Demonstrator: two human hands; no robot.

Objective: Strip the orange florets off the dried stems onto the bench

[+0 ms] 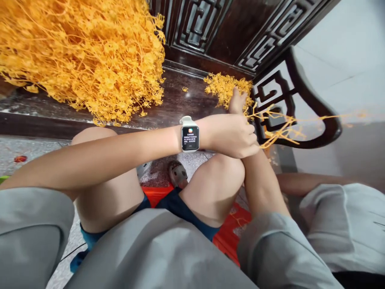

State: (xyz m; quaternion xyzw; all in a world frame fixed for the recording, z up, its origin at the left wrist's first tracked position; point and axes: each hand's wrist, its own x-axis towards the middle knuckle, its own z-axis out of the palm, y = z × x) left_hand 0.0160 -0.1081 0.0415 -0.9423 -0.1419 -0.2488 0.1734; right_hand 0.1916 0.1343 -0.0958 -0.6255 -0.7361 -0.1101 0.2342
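Orange sprig (279, 130) lying level, stems pointing right over the chair arm (319, 108), my left hand (231, 134) clenched on its near end, my right hand (238, 101) behind, its grip hidden, small pile (224, 86) and big pile (84, 52) on the table (177, 100)

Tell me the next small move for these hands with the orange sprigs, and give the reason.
Probably draw the left hand back so its orange sprig comes free. That hand is closed on the sprig, whose branches stretch right past the chair arm, while the right hand rests against the small orange pile on the dark bench.
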